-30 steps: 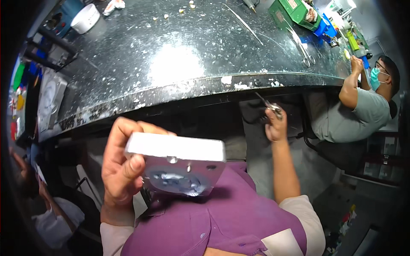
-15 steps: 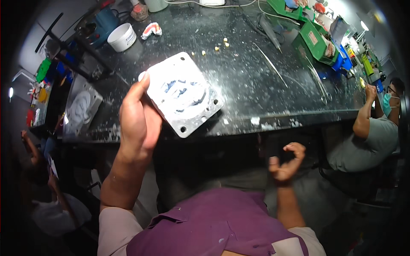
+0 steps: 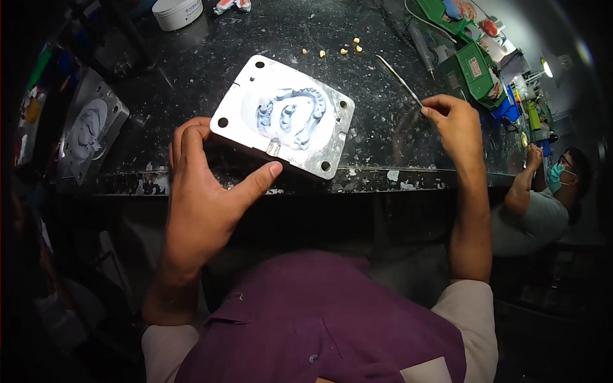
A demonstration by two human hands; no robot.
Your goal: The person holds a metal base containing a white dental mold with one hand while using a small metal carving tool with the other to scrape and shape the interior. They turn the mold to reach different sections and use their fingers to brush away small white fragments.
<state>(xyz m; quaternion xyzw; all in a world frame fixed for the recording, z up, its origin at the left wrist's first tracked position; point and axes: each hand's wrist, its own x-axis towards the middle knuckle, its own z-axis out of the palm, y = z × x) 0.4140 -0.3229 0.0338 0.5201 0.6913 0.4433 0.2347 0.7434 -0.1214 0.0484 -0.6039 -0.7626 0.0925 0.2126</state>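
Observation:
My left hand [image 3: 204, 172] grips a metal dental flask half [image 3: 230, 96] by its near left corner, fingers round the side and thumb against the front edge. White plaster [image 3: 255, 96] fills the flask, with a grey-blue, horseshoe-shaped tooth-arch impression [image 3: 316, 105] in it. Whether the flask's underside rests on the bench is hidden. Over to the right, my right hand [image 3: 456, 124] pinches the near end of a slim metal hand tool [image 3: 401, 80]. The tool's far end points up and left over the bench.
A second flask half [image 3: 89, 131] lies at the left. Several small yellowish tooth-like pieces [image 3: 345, 51] lie behind the held flask. At the back are a white tub [image 3: 179, 14] and a corded handpiece [image 3: 421, 48]; green bins [image 3: 472, 70] stand right. A masked person [image 3: 543, 185] sits far right.
My left hand has turned the flask half and brought it flatter. My right hand has risen from below the bench edge and taken hold of the slim metal tool.

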